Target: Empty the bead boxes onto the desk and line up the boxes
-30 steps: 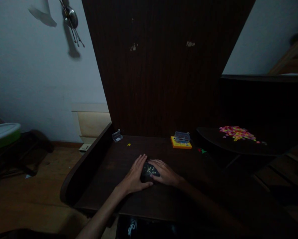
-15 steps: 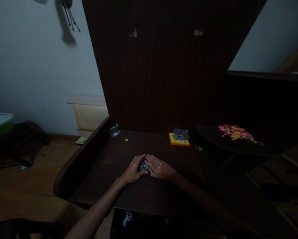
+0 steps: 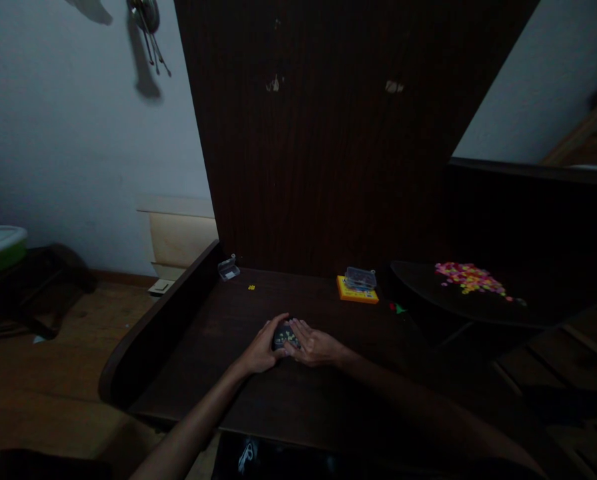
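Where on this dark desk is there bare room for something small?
Bare desk shows between the raised left edge and left hand, and between the yellow pieces and the orange box. It is crowded where left and right hand hold the small container, and on the box, beneath a clear case.

Small, dark, see-through-looking plastic box (image 3: 279,344), roughly rectangular, flat or nearly so, at the dark brown wooden desktop (image 3: 303,300). Held between left hand (image 3: 263,351) and right hand (image 3: 315,346), right side partly covered. Small pale yellow pieces (image 3: 288,337) show scattered within its outline. Lid unclear.
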A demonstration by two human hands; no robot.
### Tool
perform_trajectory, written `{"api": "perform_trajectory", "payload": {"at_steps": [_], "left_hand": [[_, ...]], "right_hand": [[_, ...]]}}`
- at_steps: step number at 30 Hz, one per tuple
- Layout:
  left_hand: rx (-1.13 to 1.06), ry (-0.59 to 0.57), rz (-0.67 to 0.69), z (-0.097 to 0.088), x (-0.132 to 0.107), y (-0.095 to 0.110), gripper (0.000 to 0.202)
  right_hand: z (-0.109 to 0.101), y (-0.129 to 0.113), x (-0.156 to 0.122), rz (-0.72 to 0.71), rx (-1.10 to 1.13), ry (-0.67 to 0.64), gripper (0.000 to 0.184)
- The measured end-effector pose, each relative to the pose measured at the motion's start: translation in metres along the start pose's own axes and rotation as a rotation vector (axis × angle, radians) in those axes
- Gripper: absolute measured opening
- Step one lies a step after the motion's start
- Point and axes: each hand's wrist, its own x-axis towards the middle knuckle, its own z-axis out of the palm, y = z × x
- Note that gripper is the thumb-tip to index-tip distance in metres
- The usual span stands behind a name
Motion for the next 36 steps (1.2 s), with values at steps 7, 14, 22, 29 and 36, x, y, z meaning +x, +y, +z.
{"api": "perform_trajectory", "payload": {"at_steps": [7,14,22,29,36], "left_hand": [[0.038,-0.031,0.021,0.001,0.000,-0.003,0.085],[-0.114,-0.022,-0.014,-0.006,0.000,0.001,0.089],[-0.169,-0.016,0.009,-0.007,0.001,0.000,0.091],[-0.233,-0.037,0.044,-0.007,0.003,0.000,0.089],[-0.231,-0.035,0.044,-0.007,0.003,-0.001,0.091]], "right_hand": [[-0.018,0.001,0.007,-0.016,0.043,-0.077,0.036],[-0.038,0.011,0.012,0.052,0.242,-0.283,0.057],[-0.035,0.002,0.020,0.016,0.128,-0.194,0.043],[-0.030,0.001,0.019,-0.060,0.014,-0.161,0.043],[-0.039,0.005,0.024,-0.054,0.036,-0.221,0.040]]}}
